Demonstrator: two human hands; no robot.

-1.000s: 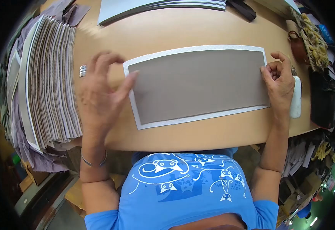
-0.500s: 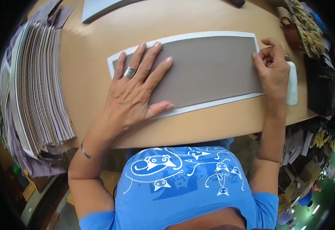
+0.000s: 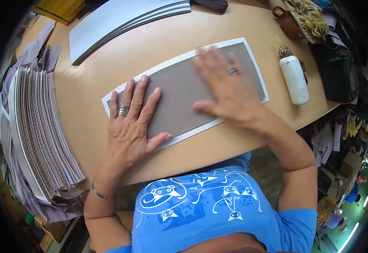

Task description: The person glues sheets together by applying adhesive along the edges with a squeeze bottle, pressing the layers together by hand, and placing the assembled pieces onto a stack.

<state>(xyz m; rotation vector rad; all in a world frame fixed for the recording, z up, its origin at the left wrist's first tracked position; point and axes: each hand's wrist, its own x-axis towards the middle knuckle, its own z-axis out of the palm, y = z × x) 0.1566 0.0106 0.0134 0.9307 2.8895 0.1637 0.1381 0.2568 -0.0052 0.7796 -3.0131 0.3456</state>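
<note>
A curved grey panel (image 3: 175, 90) with a white border lies flat on the wooden table (image 3: 201, 149). My left hand (image 3: 131, 122) rests on its left part, palm down, fingers spread, a silver ring on one finger. Over the panel's right part is my right hand (image 3: 230, 90), also palm down with fingers apart and a ring on; its fingertips are blurred by motion. Neither hand grips anything. Both the panel's right edge and its upper left corner show.
A tall stack of layered curved pieces (image 3: 49, 135) stands at the left. Pale boards (image 3: 125, 23) lie at the back. At the right are a white bottle (image 3: 294, 80), a brown pot (image 3: 288, 25) and a black item (image 3: 333, 71).
My right hand has left its pinched pose at the panel's right edge and now lies spread over the panel. My left hand came down flat onto the left part. The view has shifted and turned.
</note>
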